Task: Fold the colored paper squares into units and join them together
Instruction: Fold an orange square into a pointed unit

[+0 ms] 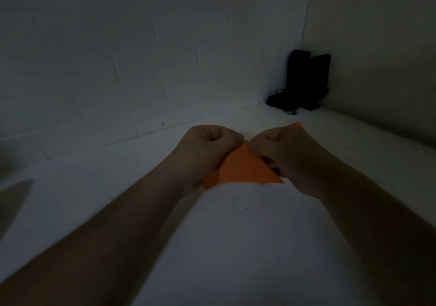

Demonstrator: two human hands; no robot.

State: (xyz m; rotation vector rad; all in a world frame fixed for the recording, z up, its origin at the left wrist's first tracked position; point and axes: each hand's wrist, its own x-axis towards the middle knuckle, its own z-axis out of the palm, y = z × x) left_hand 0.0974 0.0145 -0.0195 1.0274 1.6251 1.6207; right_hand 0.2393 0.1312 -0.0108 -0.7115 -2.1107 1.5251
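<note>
An orange paper (243, 167), partly folded into a triangular shape, lies on the white table (236, 246) between both hands. My left hand (205, 152) has its fingers curled and grips the paper's left side near the top point. My right hand (285, 155) pinches the right side, thumb and fingers meeting the left hand at the upper tip. A small orange corner (296, 124) sticks out behind my right hand. Much of the paper's edges is hidden under the hands.
A black object with a cord (303, 81) stands in the back right corner where the white tiled wall (118, 58) meets the side wall. Faint dark specks (237, 208) mark the table in front of the paper. The scene is dim.
</note>
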